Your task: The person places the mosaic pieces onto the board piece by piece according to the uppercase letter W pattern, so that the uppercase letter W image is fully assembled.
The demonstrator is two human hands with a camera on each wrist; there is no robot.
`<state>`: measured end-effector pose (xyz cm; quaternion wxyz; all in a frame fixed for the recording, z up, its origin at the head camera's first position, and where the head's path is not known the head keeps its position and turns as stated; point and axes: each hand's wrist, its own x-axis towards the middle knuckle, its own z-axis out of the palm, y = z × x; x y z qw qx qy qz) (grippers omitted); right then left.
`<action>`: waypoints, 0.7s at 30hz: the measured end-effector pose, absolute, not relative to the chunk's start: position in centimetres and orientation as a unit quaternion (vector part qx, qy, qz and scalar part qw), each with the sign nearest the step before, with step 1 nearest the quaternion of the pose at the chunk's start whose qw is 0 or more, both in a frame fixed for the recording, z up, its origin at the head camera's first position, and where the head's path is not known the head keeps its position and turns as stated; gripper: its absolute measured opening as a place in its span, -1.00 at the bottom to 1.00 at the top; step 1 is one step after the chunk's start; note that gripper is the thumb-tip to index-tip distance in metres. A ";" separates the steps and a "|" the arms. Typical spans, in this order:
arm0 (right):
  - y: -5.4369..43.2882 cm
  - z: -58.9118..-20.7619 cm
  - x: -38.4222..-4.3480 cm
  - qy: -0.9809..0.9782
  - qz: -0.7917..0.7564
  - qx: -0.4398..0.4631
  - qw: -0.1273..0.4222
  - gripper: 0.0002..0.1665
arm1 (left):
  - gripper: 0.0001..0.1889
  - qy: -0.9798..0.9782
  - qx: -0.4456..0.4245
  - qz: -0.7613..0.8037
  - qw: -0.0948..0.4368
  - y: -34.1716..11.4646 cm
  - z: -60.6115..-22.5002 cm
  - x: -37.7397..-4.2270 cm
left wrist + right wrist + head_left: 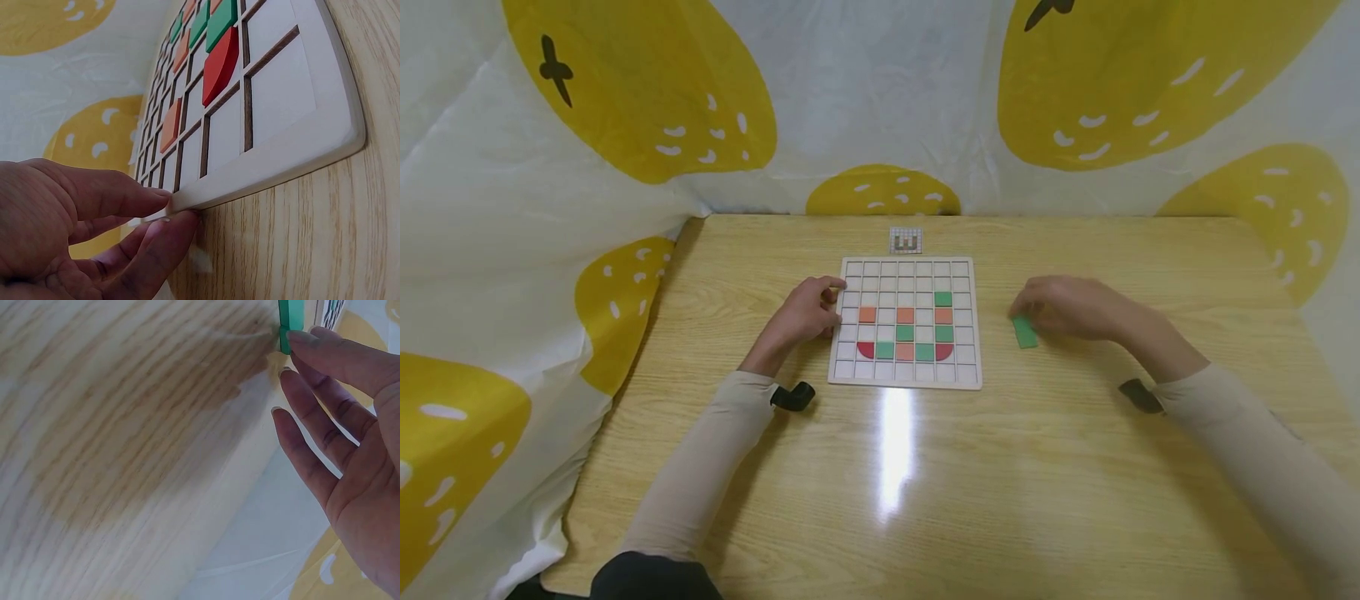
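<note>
In the head view, a white grid board (905, 386) lies on the table and holds orange and green squares and two red quarter-round tiles. My left hand (805, 315) rests at its left edge. The left wrist view shows thumb and finger touching the board's rim (294, 159), while the other fingers stay beside it. To the right of the board, my right hand (1063, 307) pinches a green tile (1024, 333) at the table surface. In the right wrist view the thumb lies against the green tile (285, 340); the remaining fingers are spread.
Behind the board lies a small pattern card (906, 241) with a dark shape on a grid. A white cloth with yellow prints (880, 190) hangs along the far side and left of the wooden table (1000, 483). Light glares on the tabletop before the board.
</note>
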<state>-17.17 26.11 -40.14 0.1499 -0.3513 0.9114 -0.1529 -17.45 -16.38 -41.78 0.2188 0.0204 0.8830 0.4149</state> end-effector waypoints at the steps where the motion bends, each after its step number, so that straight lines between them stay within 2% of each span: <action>1: 26.1 -40.2 -17.1 0.912 -0.149 -0.352 0.148 -0.59 | -0.37 0.883 0.020 0.415 0.219 -16.4 -41.8 -17.4; 7: 26.2 -40.4 -16.9 0.911 -0.132 -0.361 0.148 -0.58 | -0.37 0.881 0.023 0.418 0.218 -16.4 -41.7 -17.4; 21: 26.8 -40.1 -16.8 0.929 -0.110 -0.334 0.118 -0.72 | -0.37 0.880 0.024 0.422 0.216 -16.4 -41.7 -17.3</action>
